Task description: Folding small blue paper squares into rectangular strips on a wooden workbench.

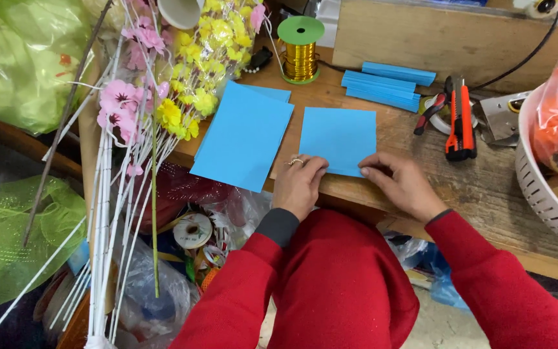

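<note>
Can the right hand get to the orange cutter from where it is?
Probably yes. The right hand rests on the blue sheet, and only bare table lies between it and the cutter.

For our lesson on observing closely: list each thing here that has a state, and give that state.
Blue paper sheet: flat, near edge pinched by both hands.
Left hand: on the sheet's corner.
Right hand: on the sheet's edge.
Blue paper stack: flat, untouched.
Gold wire spool: upright.
Utility knife: lying flat.
</note>
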